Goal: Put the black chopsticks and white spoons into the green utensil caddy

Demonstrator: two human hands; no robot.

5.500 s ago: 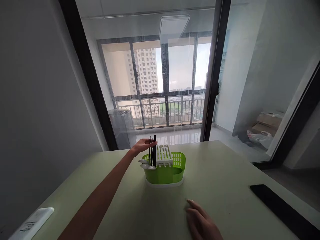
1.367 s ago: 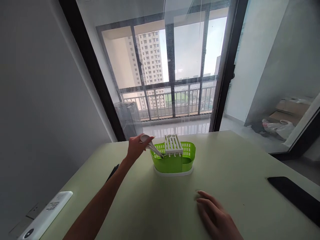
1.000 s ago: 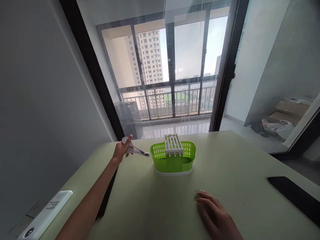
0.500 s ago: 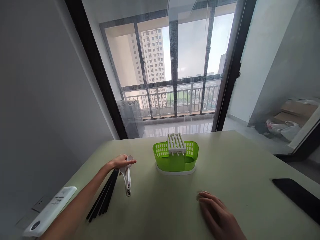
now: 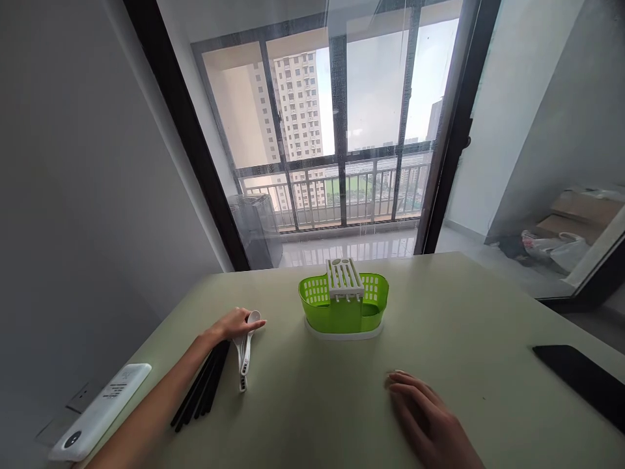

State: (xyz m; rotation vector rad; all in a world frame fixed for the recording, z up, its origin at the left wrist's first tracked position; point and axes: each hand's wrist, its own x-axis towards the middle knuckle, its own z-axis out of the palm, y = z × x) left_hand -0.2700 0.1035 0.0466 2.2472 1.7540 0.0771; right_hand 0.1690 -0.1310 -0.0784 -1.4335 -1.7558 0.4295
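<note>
My left hand is closed around white soup spoons on the left side of the table. Their handles point toward me, and one bowl shows past my thumb. Just under that wrist lie several black chopsticks, their far ends partly covered by the hand. Near the middle stands a green utensil basket with a white slotted rack on top and a white base. My right hand rests on the tabletop to the right of the basket, fingers loosely bent, with no object visible in it.
A long white device with a round dark spot lies at the table's left edge. On the right is a flat black object. Behind the table stands a glass door with a dark frame.
My left hand has lowered slightly with the spoons, whose handles have swung left and toward me. My right hand has stayed in place.
</note>
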